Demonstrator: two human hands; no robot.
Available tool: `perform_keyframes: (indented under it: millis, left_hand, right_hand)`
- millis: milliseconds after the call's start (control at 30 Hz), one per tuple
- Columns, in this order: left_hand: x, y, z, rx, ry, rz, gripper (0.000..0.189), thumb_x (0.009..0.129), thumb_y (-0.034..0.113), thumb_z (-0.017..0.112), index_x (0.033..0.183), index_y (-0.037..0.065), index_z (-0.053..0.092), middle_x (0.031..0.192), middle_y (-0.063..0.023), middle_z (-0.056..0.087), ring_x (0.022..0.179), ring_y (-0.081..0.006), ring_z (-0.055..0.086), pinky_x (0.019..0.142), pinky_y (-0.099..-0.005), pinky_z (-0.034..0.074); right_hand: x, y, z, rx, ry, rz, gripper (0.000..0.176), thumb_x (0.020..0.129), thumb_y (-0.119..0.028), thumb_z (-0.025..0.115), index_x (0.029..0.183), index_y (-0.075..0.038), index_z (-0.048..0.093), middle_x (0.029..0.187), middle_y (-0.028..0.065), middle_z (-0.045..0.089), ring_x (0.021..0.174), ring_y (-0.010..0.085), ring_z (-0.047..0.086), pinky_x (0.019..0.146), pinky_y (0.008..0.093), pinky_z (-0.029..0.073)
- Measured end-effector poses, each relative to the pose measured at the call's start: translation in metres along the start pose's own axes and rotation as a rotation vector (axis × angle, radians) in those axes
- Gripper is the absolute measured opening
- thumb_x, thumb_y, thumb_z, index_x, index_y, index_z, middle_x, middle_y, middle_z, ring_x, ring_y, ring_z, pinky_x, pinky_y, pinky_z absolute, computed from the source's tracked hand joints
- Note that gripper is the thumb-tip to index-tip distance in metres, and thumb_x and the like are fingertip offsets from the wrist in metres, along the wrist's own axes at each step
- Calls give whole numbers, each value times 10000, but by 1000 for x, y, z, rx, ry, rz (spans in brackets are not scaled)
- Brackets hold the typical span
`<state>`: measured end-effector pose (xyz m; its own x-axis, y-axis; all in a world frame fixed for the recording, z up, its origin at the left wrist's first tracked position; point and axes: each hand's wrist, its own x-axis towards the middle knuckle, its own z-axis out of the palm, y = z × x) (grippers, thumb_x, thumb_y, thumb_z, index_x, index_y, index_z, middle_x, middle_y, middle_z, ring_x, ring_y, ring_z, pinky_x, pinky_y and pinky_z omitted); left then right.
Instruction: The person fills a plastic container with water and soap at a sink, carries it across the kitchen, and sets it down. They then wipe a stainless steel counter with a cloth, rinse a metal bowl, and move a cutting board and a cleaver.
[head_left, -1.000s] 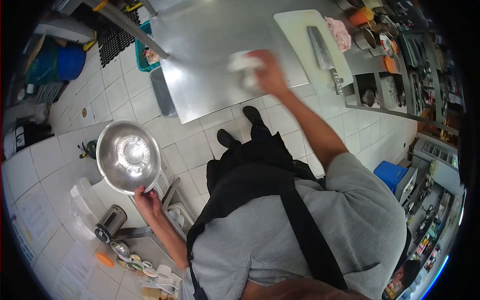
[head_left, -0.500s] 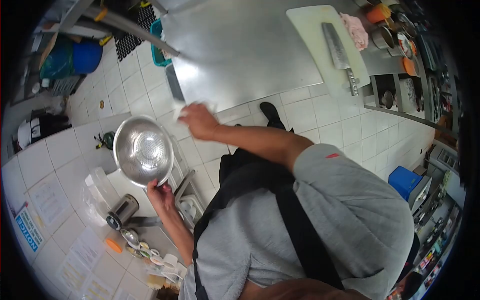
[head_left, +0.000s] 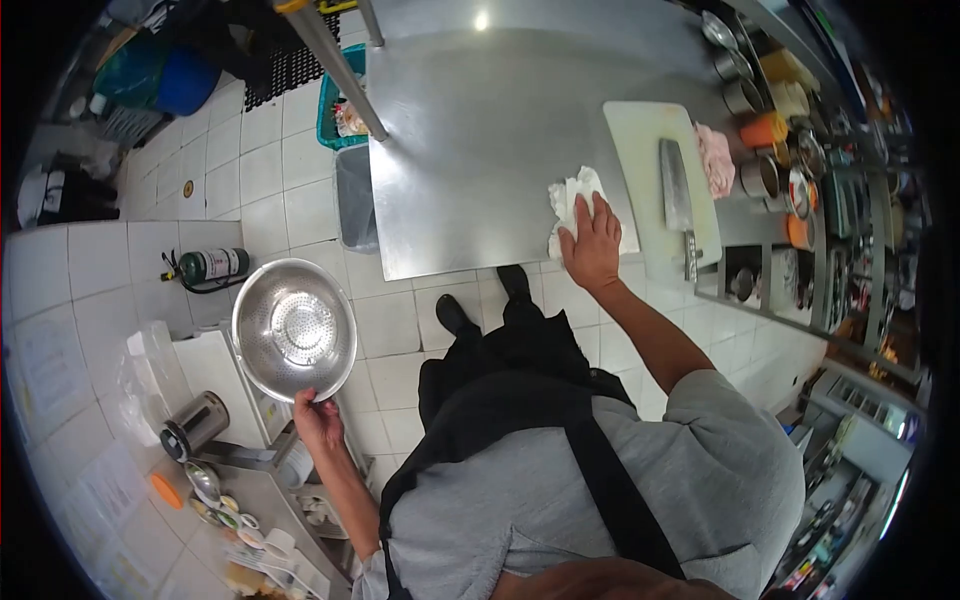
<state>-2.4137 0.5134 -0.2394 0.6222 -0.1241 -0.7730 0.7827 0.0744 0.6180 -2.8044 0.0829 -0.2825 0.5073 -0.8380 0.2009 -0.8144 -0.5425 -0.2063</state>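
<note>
My left hand (head_left: 320,420) is closed on the near rim of a perforated metal colander (head_left: 295,330), which hangs in the air with its hollow side up. On the front part of the steel table (head_left: 480,140), my right hand (head_left: 594,245) lies over a crumpled white cloth (head_left: 578,190), its fingers spread across it and pressing it to the surface. Just right of that hand, a white cutting board (head_left: 650,150) bears a large knife (head_left: 675,185), blade pointing away. A pink cloth (head_left: 715,160) lies beyond the board's right edge.
A grey bin (head_left: 356,200) and a teal basket (head_left: 328,105) stand at the table's left side. A fire extinguisher (head_left: 212,264) is at the left wall. Below the colander are a steel flask (head_left: 197,425) and utensils. Pots (head_left: 758,177) line the right.
My right hand has moved right with the white cloth, from beyond the table's left corner onto the tabletop near the board. My left hand still holds the colander. The view has shifted.
</note>
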Motion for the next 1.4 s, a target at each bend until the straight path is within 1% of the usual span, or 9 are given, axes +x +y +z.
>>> perform_keyframes:
  millis: [100,433,567,633,700,800,967,1067,1400]
  left_hand:
    - [-7,-18,-9,-30,28,-7,200,807,61,661,997,75,601,861,-15,675,583,-112,594,445,-211,441]
    - [-69,-89,-44,-100,238,19,225,817,46,634,1039,58,600,856,-30,673,546,-111,596,411,-207,455]
    - [-89,-110,-46,-107,319,-3,227,800,40,634,1025,58,603,849,-30,670,545,-115,608,408,-216,472]
    - [-85,-113,-34,-123,345,-10,220,800,45,635,1017,61,607,848,-27,670,545,-115,609,407,-217,475]
    - [-79,-107,-17,-109,228,-71,153,819,69,639,971,75,621,829,-6,663,541,-107,605,411,-215,479]
    - [-61,-102,7,-59,185,7,47,882,111,658,919,117,630,769,25,608,448,-90,464,391,-216,337]
    - [-51,-63,79,-31,105,77,171,868,73,644,1027,15,613,782,-34,622,490,-111,530,416,-227,435]
    - [-39,-51,100,60,-33,106,151,866,81,659,1008,35,635,816,-22,654,541,-107,578,432,-229,463]
    - [-45,-36,130,289,-210,91,186,834,53,636,1020,57,627,787,5,627,592,-107,584,470,-251,427]
  right_hand:
    - [42,-6,22,-27,13,13,709,943,-346,649,1527,-19,416,1547,291,365,1429,461,356,1160,588,277]
    - [369,-81,134,-12,-68,94,736,996,-517,494,1570,-69,384,1621,260,290,1515,401,261,1200,558,230]
    - [401,-145,152,-6,-165,-248,612,994,-462,500,1522,-152,490,1587,179,432,1482,321,378,1201,502,279]
    - [364,-156,157,44,-38,-512,524,970,-344,531,1465,-176,562,1548,123,498,1441,294,438,1191,481,305]
    - [322,-146,138,135,-59,-568,499,944,-279,550,1430,-169,593,1547,115,500,1437,296,440,1188,487,307]
    - [237,-148,129,395,-109,-657,477,860,-141,610,1333,-158,668,1526,97,515,1420,292,447,1177,494,311]
    - [127,-206,88,468,-275,-744,515,818,-115,652,1332,-133,666,1522,98,517,1420,295,451,1170,488,320]
    - [88,-201,73,476,-373,-817,438,843,-154,642,1278,-124,688,1510,138,522,1415,319,458,1165,504,320]
    - [-25,40,-32,126,-144,-62,559,914,-86,575,1470,-56,523,1512,272,427,1378,451,426,1121,560,329]
